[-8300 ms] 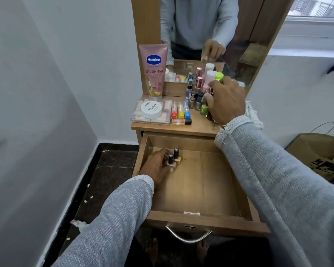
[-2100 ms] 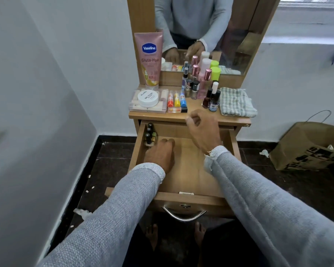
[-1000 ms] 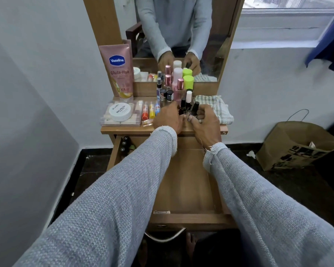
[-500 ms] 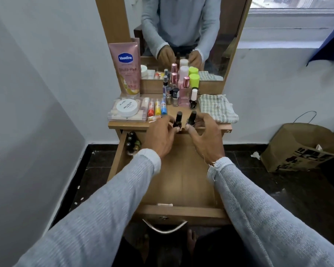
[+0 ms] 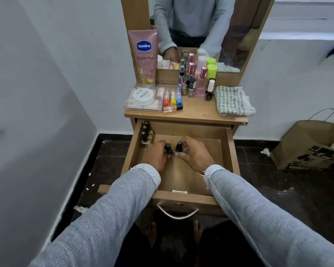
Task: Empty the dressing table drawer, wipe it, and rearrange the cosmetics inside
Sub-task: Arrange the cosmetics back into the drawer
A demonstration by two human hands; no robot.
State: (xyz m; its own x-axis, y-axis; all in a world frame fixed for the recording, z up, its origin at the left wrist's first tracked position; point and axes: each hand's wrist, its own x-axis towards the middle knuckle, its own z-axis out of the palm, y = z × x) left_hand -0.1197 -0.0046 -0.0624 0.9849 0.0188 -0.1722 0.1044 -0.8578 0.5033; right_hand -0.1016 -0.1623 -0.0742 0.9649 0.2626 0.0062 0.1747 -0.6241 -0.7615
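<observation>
Drawer (image 5: 228, 151): hands (image 5: 155, 156) (image 5: 194, 154) apparently gripping two bottles (image 5: 167, 148).

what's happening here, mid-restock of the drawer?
Looks like it. The person has both hands inside the open drawer, each gripping a small dark-capped nail polish bottle: left hand on one bottle, right hand on the other. A short row of similar bottles already stands along the drawer's left wall. Most cosmetics, the Vaseline tube and a checked cloth sit on the tabletop.
</observation>
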